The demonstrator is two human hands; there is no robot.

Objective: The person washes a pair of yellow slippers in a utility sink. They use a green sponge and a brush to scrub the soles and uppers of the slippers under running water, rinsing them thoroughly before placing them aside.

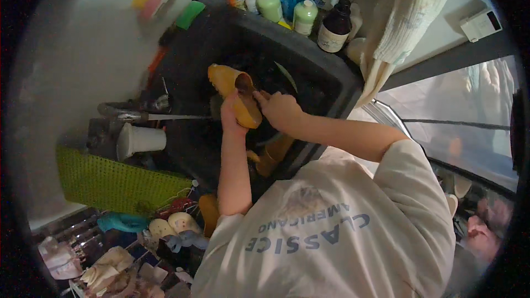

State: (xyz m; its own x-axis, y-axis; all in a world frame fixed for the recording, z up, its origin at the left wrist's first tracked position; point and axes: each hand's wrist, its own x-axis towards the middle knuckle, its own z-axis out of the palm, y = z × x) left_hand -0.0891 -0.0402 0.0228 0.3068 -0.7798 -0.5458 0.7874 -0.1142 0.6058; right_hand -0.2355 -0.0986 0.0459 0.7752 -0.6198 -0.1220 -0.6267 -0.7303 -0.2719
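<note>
A tan-yellow closed-toe slipper is held over the dark sink. My left hand grips it from below and the side, with its opening turned toward my right hand. The right fingers are curled at the edge of that opening. Whether they hold something small is hidden. Lower in the basin lies a second tan-yellow slipper, partly in shadow. A thin curved pale green strip shows on the basin's far side.
Left of the basin are a metal faucet, a white cup and a green perforated basket. Several bottles, including a dark brown one, line the back rim. A green sponge sits at the corner; a towel hangs right.
</note>
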